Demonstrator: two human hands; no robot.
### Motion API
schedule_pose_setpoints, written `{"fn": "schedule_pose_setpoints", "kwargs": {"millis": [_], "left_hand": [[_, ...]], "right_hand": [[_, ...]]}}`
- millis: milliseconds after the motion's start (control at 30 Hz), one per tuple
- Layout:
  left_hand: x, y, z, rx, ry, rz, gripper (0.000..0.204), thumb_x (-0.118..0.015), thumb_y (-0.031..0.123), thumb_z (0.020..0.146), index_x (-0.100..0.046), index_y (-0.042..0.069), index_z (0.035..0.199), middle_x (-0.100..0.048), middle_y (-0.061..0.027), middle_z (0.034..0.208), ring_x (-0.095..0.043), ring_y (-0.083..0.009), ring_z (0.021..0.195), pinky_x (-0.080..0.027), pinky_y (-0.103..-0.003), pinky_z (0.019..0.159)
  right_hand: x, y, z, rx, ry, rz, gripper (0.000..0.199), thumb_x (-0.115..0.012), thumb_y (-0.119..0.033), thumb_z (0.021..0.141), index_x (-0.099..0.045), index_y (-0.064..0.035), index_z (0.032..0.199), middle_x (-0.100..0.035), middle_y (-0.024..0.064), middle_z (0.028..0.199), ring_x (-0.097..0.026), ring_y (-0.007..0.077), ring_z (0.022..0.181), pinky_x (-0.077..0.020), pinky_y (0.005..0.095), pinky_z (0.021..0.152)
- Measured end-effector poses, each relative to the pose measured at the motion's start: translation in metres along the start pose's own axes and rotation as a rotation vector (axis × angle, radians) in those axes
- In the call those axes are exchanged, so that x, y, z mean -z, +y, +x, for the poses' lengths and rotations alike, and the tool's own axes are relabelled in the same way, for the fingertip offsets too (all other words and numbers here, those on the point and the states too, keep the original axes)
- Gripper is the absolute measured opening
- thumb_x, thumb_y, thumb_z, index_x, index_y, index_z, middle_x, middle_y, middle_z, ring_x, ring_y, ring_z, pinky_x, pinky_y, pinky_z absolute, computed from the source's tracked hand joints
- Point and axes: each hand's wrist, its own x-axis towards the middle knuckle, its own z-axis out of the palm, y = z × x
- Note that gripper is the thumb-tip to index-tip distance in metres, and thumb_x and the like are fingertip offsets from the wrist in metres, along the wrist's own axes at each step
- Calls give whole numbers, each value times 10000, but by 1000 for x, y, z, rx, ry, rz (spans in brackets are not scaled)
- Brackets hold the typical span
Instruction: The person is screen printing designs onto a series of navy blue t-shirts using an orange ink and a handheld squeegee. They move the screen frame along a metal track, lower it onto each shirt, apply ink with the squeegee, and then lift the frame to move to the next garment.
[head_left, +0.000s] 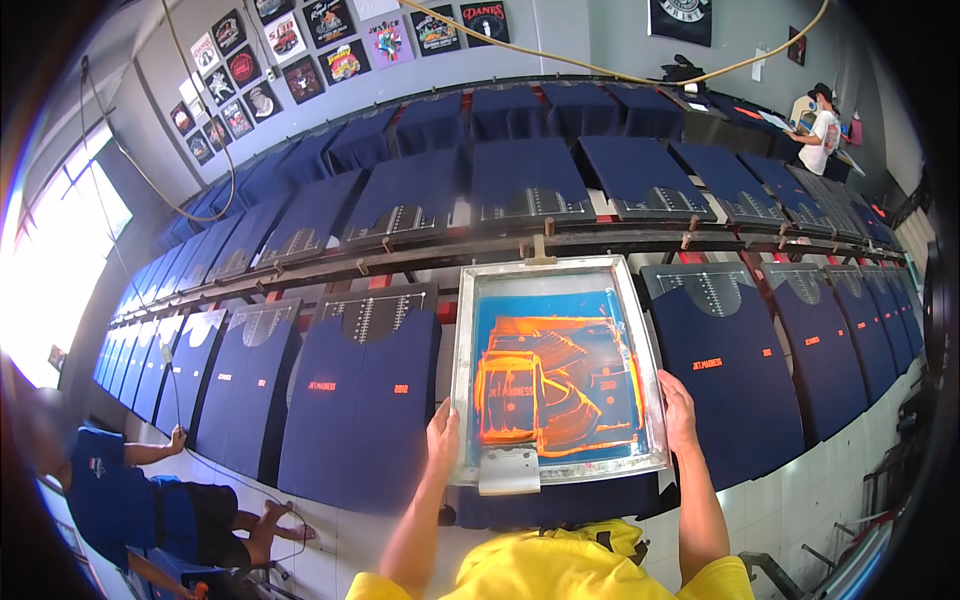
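Observation:
A screen-printing frame (655,400) with silver-grey edges is in front of me, above one of the boards. Bright orange ink is smeared over its blue mesh (495,308). My left hand (443,437) grips the frame's left side near the lower corner, fingers partly hidden behind it. On the opposite side, my right hand (678,408) holds the right edge a little higher up. A short, flat silver-grey piece that looks like a squeegee (510,470) rests at the frame's lower left, overhanging the near edge. Neither hand touches it.
Navy shirts (355,430) lie over boards in long rows; several near ones, including the right-hand shirt (725,400), bear small orange prints. A rail (330,268) runs behind the near row. A person in blue (120,490) holds a hanging cord at left; another person (823,135) stands far right.

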Motion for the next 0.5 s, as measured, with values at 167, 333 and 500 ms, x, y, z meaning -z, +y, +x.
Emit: {"fn": "schedule_pose_setpoints", "kwargs": {"millis": [167,333,500], "left_hand": [[6,-18,21,-21,-30,2,592,-540,321,1007,-501,-94,1427,-598,-244,1388,-556,-284,1311,-401,-372,1102],[-1,-8,22,33,-51,-102,636,-536,350,1004,-472,-106,1441,-578,-267,1405,-545,-312,1328,-402,-387,1106],[-3,-13,24,32,-47,-10,614,-517,315,1015,-457,-116,1448,-574,-262,1412,-543,-311,1329,-397,-382,1109]], "right_hand": [[-8,7,13,23,17,-39,724,-574,-424,968,-448,107,1443,-481,241,1495,-412,295,1440,-260,395,1225],[-12,6,20,-11,45,-69,708,-564,-403,969,-446,106,1446,-482,241,1497,-413,300,1442,-263,394,1225],[-8,9,26,15,72,-67,633,-569,-343,993,-470,97,1437,-522,218,1462,-468,271,1392,-315,369,1187]]}}
